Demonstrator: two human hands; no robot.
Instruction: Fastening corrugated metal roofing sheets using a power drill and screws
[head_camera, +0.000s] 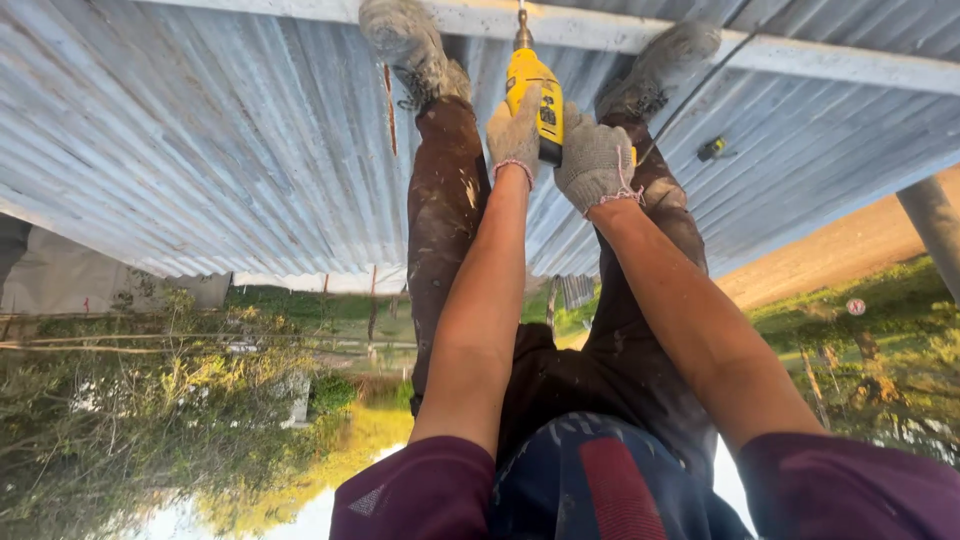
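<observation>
Corrugated metal roofing sheets (200, 150) fill most of the view, crossed by a pale beam (800, 55). A small yellow-black object (711, 149) lies on the sheets (too small to identify). Bushes (130, 420) and grass (880, 330) lie beyond.

drill (531, 92) tip cut off at top edge, perhaps the bit

Label and sign
A black label (548, 115) sat on the yellow drill (530, 85); a small round sign (856, 306) stood in grass at right.
</observation>
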